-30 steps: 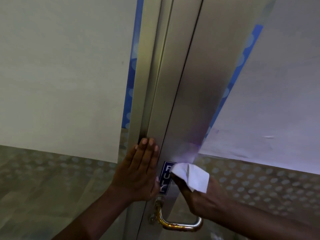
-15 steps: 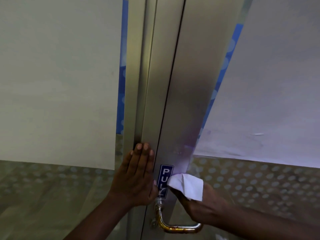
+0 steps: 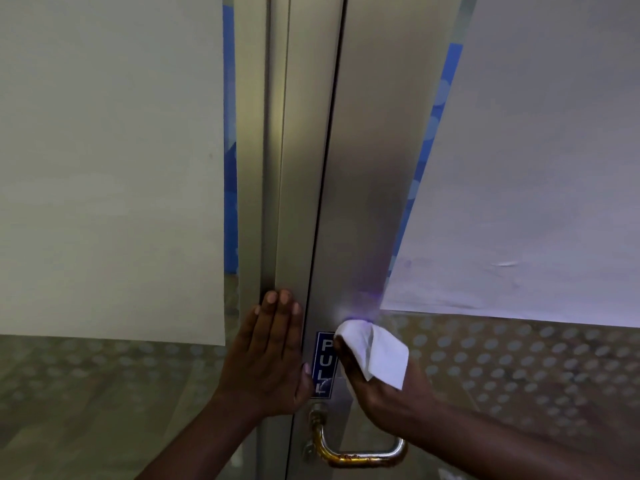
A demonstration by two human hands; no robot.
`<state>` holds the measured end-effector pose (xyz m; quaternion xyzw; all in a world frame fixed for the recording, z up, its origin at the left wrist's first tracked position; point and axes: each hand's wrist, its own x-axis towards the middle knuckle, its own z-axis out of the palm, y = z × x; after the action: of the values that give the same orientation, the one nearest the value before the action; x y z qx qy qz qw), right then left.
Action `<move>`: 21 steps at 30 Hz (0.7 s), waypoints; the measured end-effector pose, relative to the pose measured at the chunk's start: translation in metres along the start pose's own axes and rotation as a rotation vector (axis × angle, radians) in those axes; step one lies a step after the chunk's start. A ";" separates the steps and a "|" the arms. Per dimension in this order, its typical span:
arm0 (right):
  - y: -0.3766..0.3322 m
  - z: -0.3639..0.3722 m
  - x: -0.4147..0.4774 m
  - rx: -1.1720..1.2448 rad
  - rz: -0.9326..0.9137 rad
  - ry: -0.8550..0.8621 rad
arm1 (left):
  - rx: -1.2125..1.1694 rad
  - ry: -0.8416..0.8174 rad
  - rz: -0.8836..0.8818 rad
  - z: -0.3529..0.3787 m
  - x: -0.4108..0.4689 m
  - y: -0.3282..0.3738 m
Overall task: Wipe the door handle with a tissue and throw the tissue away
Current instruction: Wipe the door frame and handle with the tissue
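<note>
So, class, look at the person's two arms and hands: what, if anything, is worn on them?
Nothing shows on either. The left hand and right hand are bare: no gloves, rings or watch in view. Both forearms are bare too, with no sleeve down to the picture's lower edge. The nails on the left fingers are short and unpainted.

PULL sticker (image 3: 325, 363) between hands — tissue (image 3: 377, 355) right, handle (image 3: 353, 452) below (on door).

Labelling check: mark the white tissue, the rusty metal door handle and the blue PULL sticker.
white tissue (image 3: 379, 353), head view, middle of the folded sheet.
rusty metal door handle (image 3: 360, 458), head view, horizontal bar.
blue PULL sticker (image 3: 325, 367), head view, lettering.
</note>
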<state>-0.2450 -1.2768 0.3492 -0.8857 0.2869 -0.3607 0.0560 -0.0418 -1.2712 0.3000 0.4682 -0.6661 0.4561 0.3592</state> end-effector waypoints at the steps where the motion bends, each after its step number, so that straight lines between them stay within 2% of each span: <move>1: 0.001 0.001 -0.002 0.037 0.011 -0.008 | 0.002 -0.001 -0.001 0.000 0.000 0.000; 7: 0.006 -0.008 -0.019 0.056 0.017 -0.143 | 0.007 -0.013 0.001 -0.001 0.001 0.000; 10: 0.008 -0.015 -0.031 -0.028 0.087 -0.116 | 0.012 -0.013 0.006 -0.002 0.002 0.000; 12: 0.005 -0.024 -0.028 0.006 0.154 -0.080 | 0.010 -0.014 0.007 -0.002 0.002 0.000; 15: -0.004 -0.035 -0.013 0.008 0.076 -0.094 | 0.006 -0.010 0.005 -0.001 0.002 -0.001; 18: -0.011 -0.038 -0.013 0.103 0.212 -0.156 | -0.006 -0.015 0.004 -0.002 0.002 -0.001; 19: -0.010 -0.036 -0.013 -0.037 0.127 -0.183 | -0.014 -0.017 0.004 -0.003 0.002 -0.001; 20: -0.011 -0.033 -0.012 0.010 0.145 -0.237 | -0.020 -0.019 0.004 -0.003 0.002 -0.001; 21: -0.012 -0.030 -0.005 -0.047 0.055 -0.203 | -0.024 -0.021 0.005 -0.003 0.002 -0.001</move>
<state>-0.2629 -1.2607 0.3719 -0.9105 0.3122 -0.2608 0.0740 -0.0409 -1.2689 0.3029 0.4668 -0.6765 0.4441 0.3566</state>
